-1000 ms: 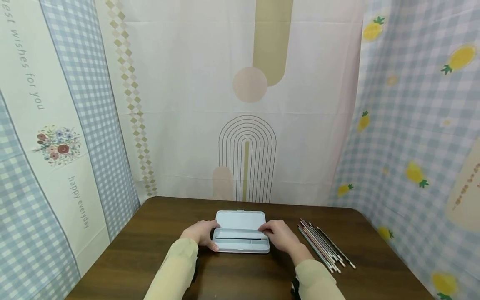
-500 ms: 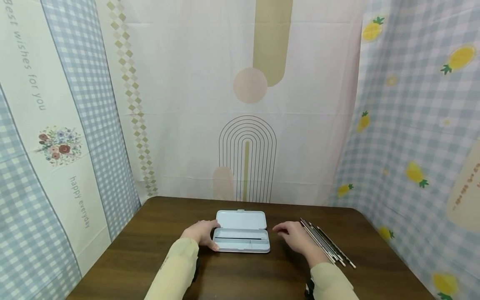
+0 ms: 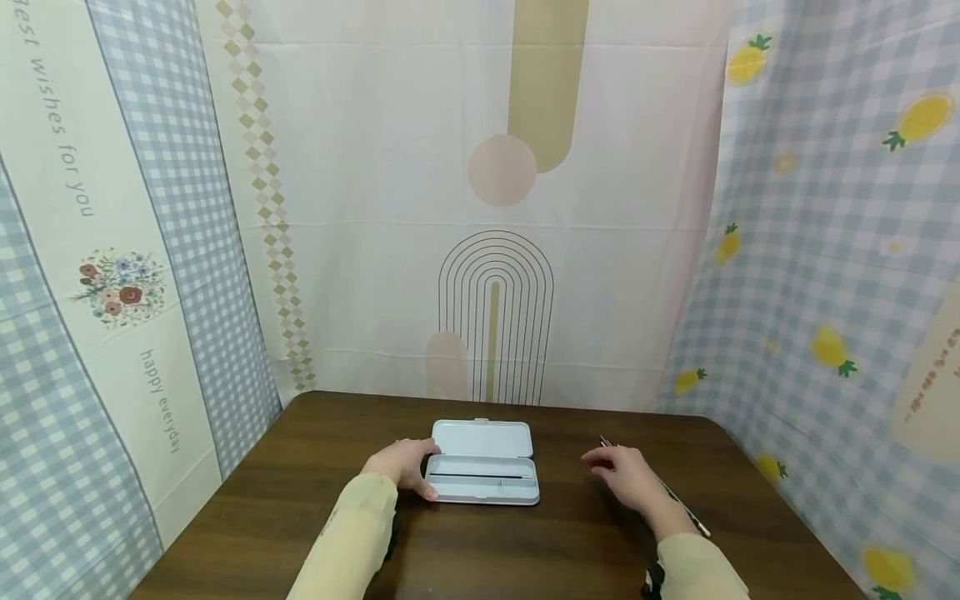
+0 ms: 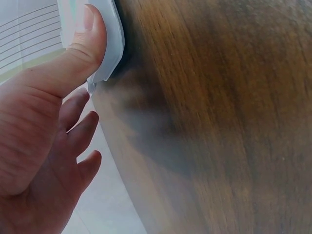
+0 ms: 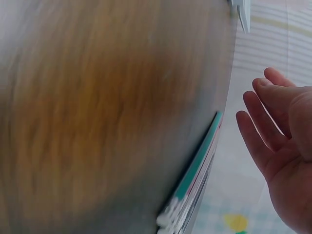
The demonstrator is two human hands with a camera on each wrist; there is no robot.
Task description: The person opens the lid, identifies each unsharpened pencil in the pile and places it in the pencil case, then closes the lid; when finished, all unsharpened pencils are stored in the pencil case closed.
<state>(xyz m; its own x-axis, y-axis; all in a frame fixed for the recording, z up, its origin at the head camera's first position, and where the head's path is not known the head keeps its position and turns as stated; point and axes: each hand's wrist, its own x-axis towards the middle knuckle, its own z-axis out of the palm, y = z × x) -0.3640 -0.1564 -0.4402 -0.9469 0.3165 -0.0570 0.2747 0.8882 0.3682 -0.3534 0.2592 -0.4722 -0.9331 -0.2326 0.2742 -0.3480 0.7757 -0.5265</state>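
Note:
A pale blue-white pencil case (image 3: 480, 492) lies with its lid (image 3: 482, 438) swung back on the table. Along its tray runs one thin dark stick (image 3: 480, 476), pencil-like, with a light end. My left hand (image 3: 401, 464) holds the case's left end, thumb at the front corner and fingers toward the hinge side. In the left wrist view the thumb (image 4: 87, 44) presses on the case's edge. My right hand (image 3: 626, 479), fingers relaxed and holding nothing, is over the bundle of pencils (image 5: 195, 170), which it mostly hides in the head view. One pencil there is teal with a white end.
The dark wooden table (image 3: 337, 533) has rounded far corners. A white patterned cloth (image 3: 360, 250) hangs behind it. Checked cloths hang at the left (image 3: 187, 208) and the right (image 3: 817, 250).
My right hand has let go at the case's right end and moved right, over the pencils. The left hand and the case have stayed in place.

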